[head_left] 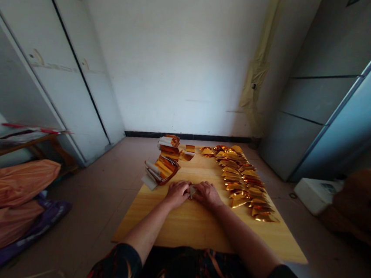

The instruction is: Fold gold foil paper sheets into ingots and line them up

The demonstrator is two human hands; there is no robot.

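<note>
In the middle of the wooden board (196, 234), my left hand (177, 193) and my right hand (209, 194) are close together with fingers curled inward. Between them is a small piece of foil paper (192, 191), its greyish side showing, and both hands grip it. My fingers hide most of its shape. Left of my hands lie curled stacks of gold foil paper (166, 168), grey on the back. To the right, several folded gold foil pieces (234, 176) overlap in long rows.
A single gold sheet (190, 148) lies near the board's far edge. The wall (179, 68) stands beyond it. Cabinets (68, 58) and orange bags (9, 200) are on the left; a refrigerator (310, 103) and a white box (314, 195) are on the right.
</note>
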